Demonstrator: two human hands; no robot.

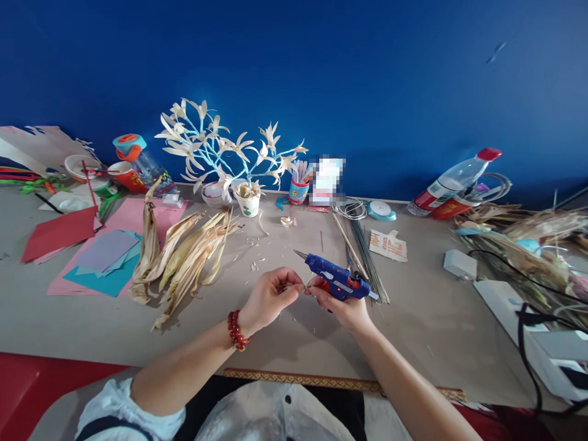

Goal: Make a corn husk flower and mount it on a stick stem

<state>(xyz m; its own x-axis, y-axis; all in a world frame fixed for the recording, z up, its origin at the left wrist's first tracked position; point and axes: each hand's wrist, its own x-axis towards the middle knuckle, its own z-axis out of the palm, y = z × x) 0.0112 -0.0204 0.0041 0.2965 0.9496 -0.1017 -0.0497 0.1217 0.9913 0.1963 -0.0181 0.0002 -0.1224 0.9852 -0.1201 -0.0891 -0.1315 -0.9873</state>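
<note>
Above the table's front part, my two hands meet with their fingertips together. My left hand [274, 297], with red beads at the wrist, is closed in a pinch on a thin pale strand [289, 285], too small to make out fully. My right hand [342, 308] is closed around a blue hot glue gun [337, 277], its nozzle pointing up and left. The right thumb and forefinger also pinch close to the strand's end. Left of my hands lie dried corn husks [195, 260]. Behind them stands a pot [248, 202] with pale husk flowers on blue stems.
Wires [370, 260] and a torn packet [388, 245] lie to the right. A bottle [452, 184] leans at the back, with a power strip [509, 327] and cables nearer. Coloured paper [103, 269] lies left. A pen-like bundle fills a cup [299, 192].
</note>
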